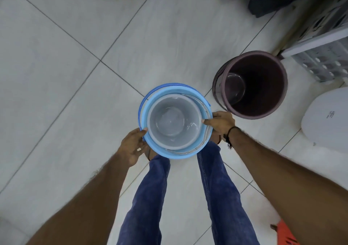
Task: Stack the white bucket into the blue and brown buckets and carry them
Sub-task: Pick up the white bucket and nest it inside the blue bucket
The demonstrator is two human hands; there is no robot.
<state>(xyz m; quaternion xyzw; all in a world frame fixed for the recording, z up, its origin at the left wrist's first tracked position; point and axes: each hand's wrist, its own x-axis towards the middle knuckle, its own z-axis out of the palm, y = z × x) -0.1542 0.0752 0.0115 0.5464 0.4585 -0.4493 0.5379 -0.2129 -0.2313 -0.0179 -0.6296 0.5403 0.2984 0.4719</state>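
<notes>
So the white bucket (174, 122) was already sitting down inside the blue bucket (150, 103), rim a little below the blue one's, nested off-centre toward the person's left so a gap showed on the right side. That pair was right in front of the person's legs, low over the tiled floor (66, 65) (I couldn't tell whether it was resting on the floor or already lifted a bit). The brown bucket (252, 84) stood by itself on the floor just to the right and a bit further away, apart from the pair, with something pale showing at its bottom.

The left hand (132, 146) was clasped on the blue rim at the near-left, fingers curled over the edge. The right hand (220, 123) gripped the opposite side, thumb tip hooked over toward the white rim, pinching both together.

Handling-wise, I'd guess these were thin plastic and empty, so light, but smooth and a bit flexy at the rim. Squeezing the walls would probably just bow them. Opposite points on the rim looked like the sensible hold for lowering the pair into the brown one, and the blue bucket's handle (140, 109), lying folded down around the far-left side, seemed the better bet for carrying afterwards. The loose inner bucket could rattle or tilt if the stack tipped.
</notes>
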